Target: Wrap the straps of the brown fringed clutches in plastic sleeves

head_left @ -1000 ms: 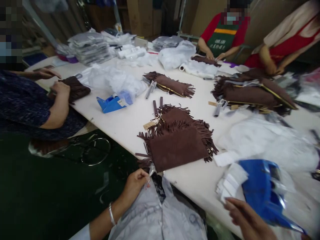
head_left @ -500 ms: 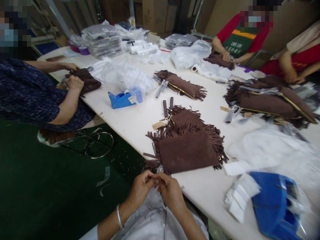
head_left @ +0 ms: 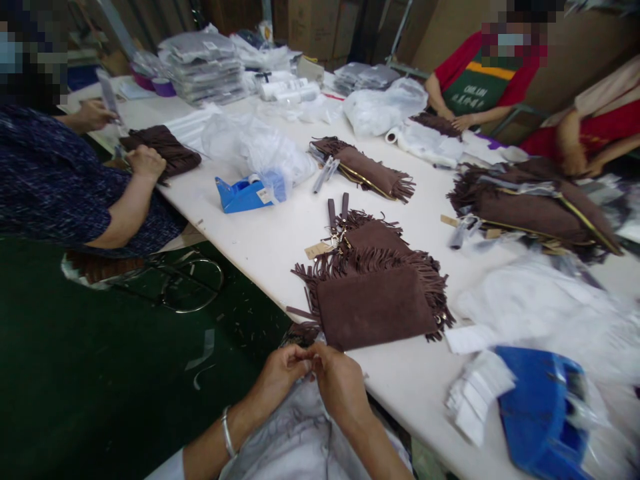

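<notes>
Pouch (head_left: 375, 307) near hands (head_left: 283, 377) (head_left: 341, 383), tape (head_left: 583, 408) in dispenser (head_left: 530, 407)

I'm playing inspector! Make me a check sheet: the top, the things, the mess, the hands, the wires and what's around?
Surface: white table with bags and plastic on it.
Things: fringed brown bag lying at the near edge, overlapping another bag.
Clutter: two blue tape dispensers, white slips, crumpled plastic.
Hands: left hand and right hand meet at the fingertips; anything pinched is too small to tell.
Cables: nothing seen.
Surroundings: three other people, scraps on green floor, cardboard boxes.
</notes>
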Tool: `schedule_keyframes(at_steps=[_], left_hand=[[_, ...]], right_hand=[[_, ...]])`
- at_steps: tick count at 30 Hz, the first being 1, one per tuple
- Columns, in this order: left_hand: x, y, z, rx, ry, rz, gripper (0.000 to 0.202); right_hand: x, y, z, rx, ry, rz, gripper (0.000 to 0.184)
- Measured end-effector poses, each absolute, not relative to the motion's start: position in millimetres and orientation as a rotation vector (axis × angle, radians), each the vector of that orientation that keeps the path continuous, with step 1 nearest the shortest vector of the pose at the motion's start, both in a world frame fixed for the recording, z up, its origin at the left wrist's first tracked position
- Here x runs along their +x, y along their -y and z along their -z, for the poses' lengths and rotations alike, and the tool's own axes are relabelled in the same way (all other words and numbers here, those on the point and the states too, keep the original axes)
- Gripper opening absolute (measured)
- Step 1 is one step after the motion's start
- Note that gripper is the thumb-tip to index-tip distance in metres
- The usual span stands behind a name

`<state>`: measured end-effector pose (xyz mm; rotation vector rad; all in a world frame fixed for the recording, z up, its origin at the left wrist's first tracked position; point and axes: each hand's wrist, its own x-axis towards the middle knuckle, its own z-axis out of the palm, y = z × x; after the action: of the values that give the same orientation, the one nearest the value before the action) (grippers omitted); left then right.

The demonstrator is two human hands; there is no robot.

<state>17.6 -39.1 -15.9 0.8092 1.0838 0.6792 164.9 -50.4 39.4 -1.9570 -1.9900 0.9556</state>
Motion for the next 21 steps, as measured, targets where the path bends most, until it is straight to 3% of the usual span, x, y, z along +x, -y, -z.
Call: schedule_keyframes(at_steps=[3,7,14,21], left_hand=[[19,40,16,0.820,-1.146,-0.666,0.027],[21,43,12,0.785,-1.188,-0.669,0.029],[28,44,-2,0.665,-1.266,-0.719,0.021],[29,45,-1,0.640,-1.280,-0.728,0.022]], right_hand=[[165,45,-41,-2.019,2.072,-0.947,0.018],[168,42,-37,-2.078,2.045,-0.991,0.030],[173,56,-25,-1.832,1.645,-1.232,0.034],[166,62,-27,-1.885,1.588,-1.170,0.036]])
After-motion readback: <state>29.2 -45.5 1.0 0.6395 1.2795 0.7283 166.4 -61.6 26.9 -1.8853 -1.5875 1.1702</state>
